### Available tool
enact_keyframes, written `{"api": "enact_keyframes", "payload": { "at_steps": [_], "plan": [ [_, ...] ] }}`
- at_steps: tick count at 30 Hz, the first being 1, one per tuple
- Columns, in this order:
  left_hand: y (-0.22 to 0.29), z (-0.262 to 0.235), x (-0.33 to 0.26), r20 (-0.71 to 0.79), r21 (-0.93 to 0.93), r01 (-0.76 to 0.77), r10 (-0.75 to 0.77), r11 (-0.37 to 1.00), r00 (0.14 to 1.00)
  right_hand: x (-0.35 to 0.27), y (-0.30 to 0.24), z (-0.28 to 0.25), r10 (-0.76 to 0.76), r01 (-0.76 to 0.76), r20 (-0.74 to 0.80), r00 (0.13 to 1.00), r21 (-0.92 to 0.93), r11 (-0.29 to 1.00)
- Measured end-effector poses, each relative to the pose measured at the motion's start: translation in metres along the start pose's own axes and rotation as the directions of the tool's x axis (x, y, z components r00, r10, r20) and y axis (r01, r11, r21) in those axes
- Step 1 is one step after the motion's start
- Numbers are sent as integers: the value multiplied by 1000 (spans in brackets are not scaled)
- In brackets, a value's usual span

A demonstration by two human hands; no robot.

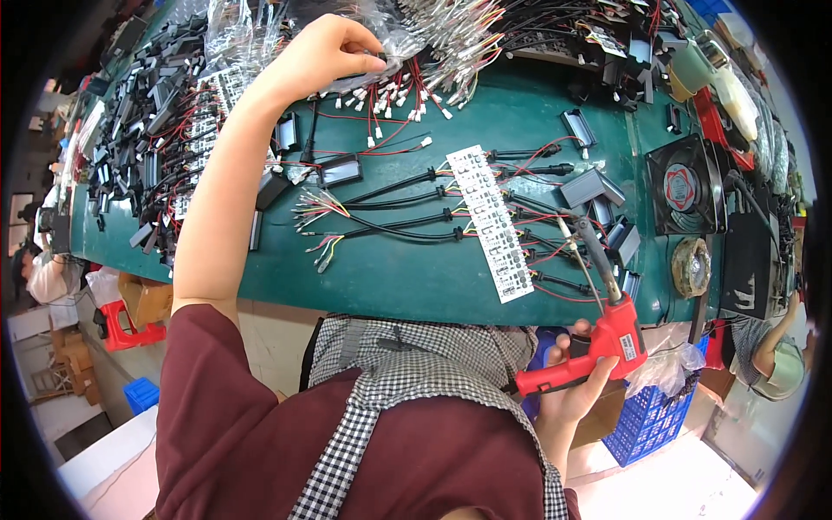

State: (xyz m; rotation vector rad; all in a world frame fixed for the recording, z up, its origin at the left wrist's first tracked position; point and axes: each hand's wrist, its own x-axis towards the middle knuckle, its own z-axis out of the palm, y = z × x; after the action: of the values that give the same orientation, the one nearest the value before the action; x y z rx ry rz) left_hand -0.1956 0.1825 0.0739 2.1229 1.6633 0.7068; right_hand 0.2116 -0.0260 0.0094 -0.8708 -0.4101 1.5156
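Observation:
My left hand [334, 56] reaches to the far side of the table, over a clear plastic bag [400, 43] and red wires with white connectors [394, 95]. Its fingers are curled toward the thumb; what they pinch, if anything, is hidden. In my right hand [582, 390] is a red soldering gun [617, 342], its metal tip pointing up and left near the right edge of a white circuit board panel [491, 221]. Black cables [390, 208] with stripped, coloured ends run left from the panel. More black cables and red wires leave its right side, beside grey housings [594, 186].
A heap of dark housings [143, 130] covers the table's left end. At the right stand a fan [680, 186] and a roll of tape [691, 267]. Bundled coloured wires [459, 39] lie at the back. Below the table edge is a blue crate [652, 425].

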Motion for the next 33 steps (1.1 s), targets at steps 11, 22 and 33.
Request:
{"api": "enact_keyframes", "payload": {
  "at_steps": [11, 22, 33],
  "plan": [
    [-22, -1, -5, 71, 107, 260, -268, 960, 961, -1, -2, 3, -48, 50, 45, 998, -55, 997],
    [51, -85, -38, -737, -317, -230, -86, 920, 670, -8, -2, 2, -99, 95, -56, 993, -71, 993],
    [170, 91, -120, 641, -659, 569, -29, 491, 767, -4, -3, 33, -30, 112, 205, 978, -401, 909]
  ]
}}
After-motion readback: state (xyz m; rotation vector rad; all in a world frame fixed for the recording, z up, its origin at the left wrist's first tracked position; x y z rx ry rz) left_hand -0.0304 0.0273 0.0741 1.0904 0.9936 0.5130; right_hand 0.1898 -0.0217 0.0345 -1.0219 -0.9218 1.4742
